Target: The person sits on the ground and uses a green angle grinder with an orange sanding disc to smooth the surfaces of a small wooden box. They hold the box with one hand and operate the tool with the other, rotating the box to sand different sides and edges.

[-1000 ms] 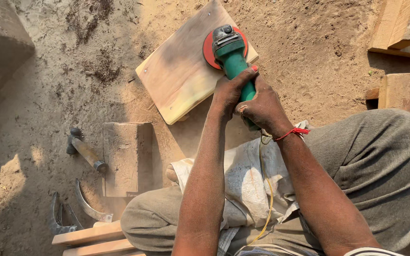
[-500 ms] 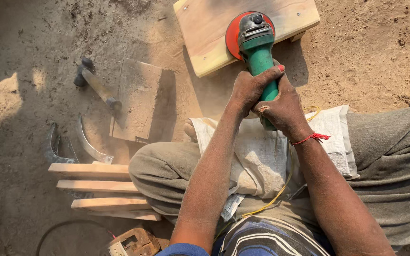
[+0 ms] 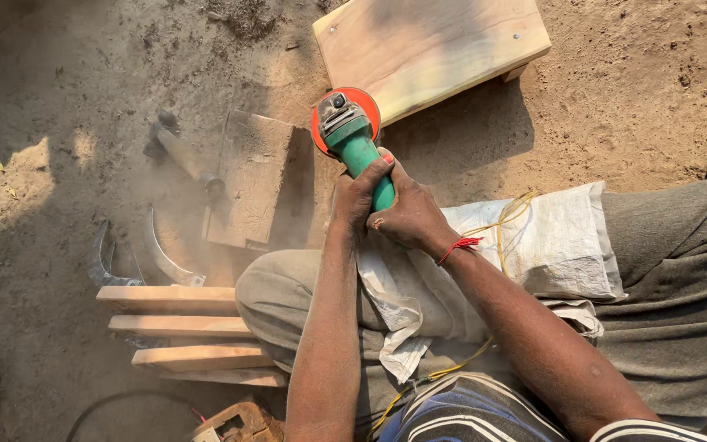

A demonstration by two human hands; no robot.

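Hammer [image 3: 180, 151], curved blades [image 3: 157, 250], stacked wooden slats [image 3: 182, 331] on sandy ground [image 3: 632, 90].

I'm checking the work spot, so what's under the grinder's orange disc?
Under the orange disc lie sandy ground and the edge of the pale wooden board. Whatever is directly beneath is covered by the disc and green grinder.

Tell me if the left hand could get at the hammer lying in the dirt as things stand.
Probably yes, but not freely: the left hand is wrapped around the green grinder together with the right hand. The hammer lies uncovered to the left, beyond a small wooden block.
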